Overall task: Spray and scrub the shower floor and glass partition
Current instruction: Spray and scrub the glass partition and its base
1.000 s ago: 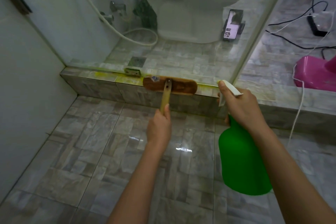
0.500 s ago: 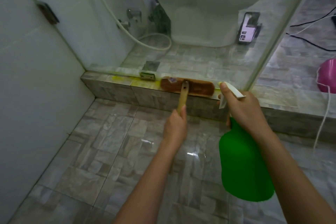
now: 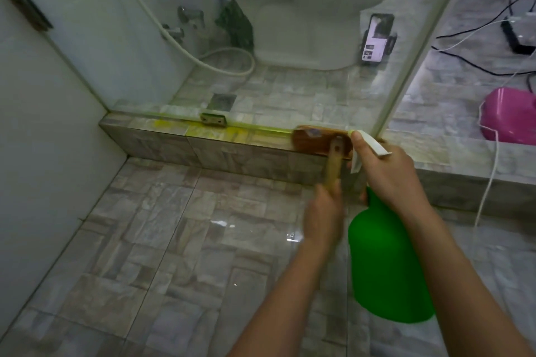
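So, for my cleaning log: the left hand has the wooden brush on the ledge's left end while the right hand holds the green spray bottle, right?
Not quite: the head view shows the wooden brush at the ledge's right end, beside the glass partition's edge. The left hand does hold it, and the right hand holds the green spray bottle.

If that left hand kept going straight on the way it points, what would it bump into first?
Probably the tiled ledge under its brush, then the glass partition just behind; depth is unclear.
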Demonstrator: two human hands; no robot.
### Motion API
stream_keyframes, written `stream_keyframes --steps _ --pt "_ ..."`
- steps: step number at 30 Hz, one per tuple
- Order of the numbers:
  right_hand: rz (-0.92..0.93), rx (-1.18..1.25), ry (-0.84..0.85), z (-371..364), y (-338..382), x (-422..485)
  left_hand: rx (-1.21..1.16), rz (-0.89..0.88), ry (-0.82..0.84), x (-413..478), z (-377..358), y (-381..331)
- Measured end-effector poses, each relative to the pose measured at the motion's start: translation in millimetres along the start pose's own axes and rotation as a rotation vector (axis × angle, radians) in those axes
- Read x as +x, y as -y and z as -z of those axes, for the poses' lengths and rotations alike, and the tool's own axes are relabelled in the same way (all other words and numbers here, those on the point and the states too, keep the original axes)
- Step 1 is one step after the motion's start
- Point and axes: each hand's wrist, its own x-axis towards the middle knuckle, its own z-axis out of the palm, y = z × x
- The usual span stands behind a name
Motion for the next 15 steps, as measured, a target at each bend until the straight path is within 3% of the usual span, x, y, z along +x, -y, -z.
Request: stream_keyframes --steps 3,9,11,13,15 --pt "0.003 0.018 -0.004 -2 2 3 0.069 -0.07 0.056 -8 -4 2" --pt "0.056 0.011 0.099 -29 14 0 -0.006 0.074 -0.359 43 103 83" --pt "0.097 0.018 0.117 -47 23 0 -0.037 0.028 -0.317 42 107 81" --pt "0.121 0.031 0.135 -66 33 2 0.071 -0.061 -0.209 36 100 75" --pt "0.128 0.068 0.169 -83 46 4 0.176 -0.115 -0.217 38 110 83"
